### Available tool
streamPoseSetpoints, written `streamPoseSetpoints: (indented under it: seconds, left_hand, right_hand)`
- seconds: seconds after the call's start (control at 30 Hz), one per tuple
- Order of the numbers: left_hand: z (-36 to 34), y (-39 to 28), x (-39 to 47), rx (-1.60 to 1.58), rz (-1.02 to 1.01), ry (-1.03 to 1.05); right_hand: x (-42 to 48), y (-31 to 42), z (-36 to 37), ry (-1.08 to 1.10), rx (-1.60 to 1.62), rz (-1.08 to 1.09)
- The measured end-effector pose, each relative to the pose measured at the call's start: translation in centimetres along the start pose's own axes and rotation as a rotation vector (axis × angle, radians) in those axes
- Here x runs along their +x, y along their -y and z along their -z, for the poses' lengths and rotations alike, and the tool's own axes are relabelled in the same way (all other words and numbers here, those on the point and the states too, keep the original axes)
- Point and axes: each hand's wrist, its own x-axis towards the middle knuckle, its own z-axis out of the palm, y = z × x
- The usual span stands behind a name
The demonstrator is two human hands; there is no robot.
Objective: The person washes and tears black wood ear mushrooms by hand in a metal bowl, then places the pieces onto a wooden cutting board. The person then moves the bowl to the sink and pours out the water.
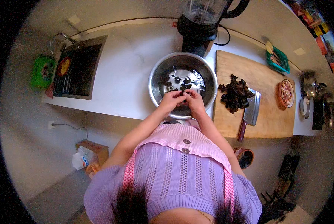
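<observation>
Both my hands meet over the near half of a round steel basin (155,84). Dark pieces, which look like wood ear fungus (177,79), lie in liquid inside it. Between them, the fingertips of my left hand (171,101) and my right hand (194,102) pinch a small dark piece, mostly covered by the fingers. Right of the basin, a heap of similar dark wet pieces (234,93) rests on a wooden cutting board (270,120). A cleaver (252,109) lies beside the heap, its handle towards me and its blade touching the heap's right edge.
A blender (197,30) stands behind the basin. On the board's right side is a bowl of chopped meat (286,93); a green basket (279,60) sits behind the board. At left is a sink (91,70) with a faucet (64,37). A small metal bowl (304,107) stands far right.
</observation>
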Motion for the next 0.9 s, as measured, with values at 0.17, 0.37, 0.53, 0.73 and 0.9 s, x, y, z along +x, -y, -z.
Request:
streamPoseSetpoints:
  seconds: [0.17, 0.37, 0.53, 0.73, 0.9]
  left_hand:
    - [0.9, 0.4, 0.5, -0.099, 0.014, -0.08]
    - [0.4, -0.4, 0.6, -0.085, 0.091, -0.067]
    - [0.9, 0.6, 1.1, -0.022, 0.099, -0.082]
    - [0.7, 1.8, 1.9, -0.055, 0.042, -0.168]
    - [1.1, 2.4, 3.1, -0.021, 0.074, -0.233]
  right_hand:
    - [0.5, -0.3, 0.1, 0.09, -0.007, -0.064]
    - [0.3, 0.6, -0.1, -0.001, -0.084, -0.043]
    - [0.5, 0.1, -0.4, -0.046, -0.218, 0.014]
    - [2.2, -1.3, 0.8, -0.034, -0.374, 0.009]
    - [5.6, -3.8, 3.8, -0.117, -0.765, 0.09]
